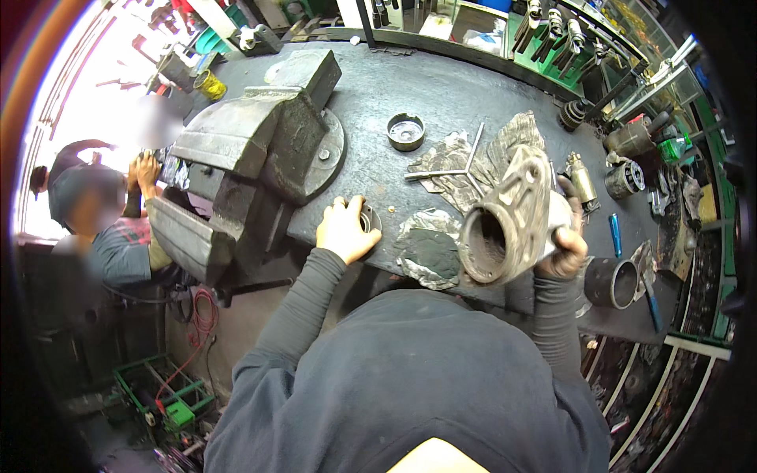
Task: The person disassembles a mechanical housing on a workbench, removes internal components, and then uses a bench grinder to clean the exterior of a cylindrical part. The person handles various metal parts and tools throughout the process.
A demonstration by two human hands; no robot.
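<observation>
My right hand (569,249) is closed around a grey cast-metal housing (516,206), raised over the bench's near edge. The housing's wide round bore faces toward the left and me. My left hand (344,231) has its fingers curled over a dark round metal ring (374,224) at the bench edge, beside the vice; the hand covers part of the ring. Between the hands lies a crumpled sheet with dark powder or paste (430,246). Behind the housing, a three-armed metal wrench (468,169) rests on grey rags (516,135).
A large bench vice (260,146) fills the left of the bench (371,87). A round metal cup (406,131) stands farther back. At right are a dark cylinder sleeve (611,283), a blue-handled tool (614,235) and a small motor part (625,180). Another person (126,256) works beyond the vice.
</observation>
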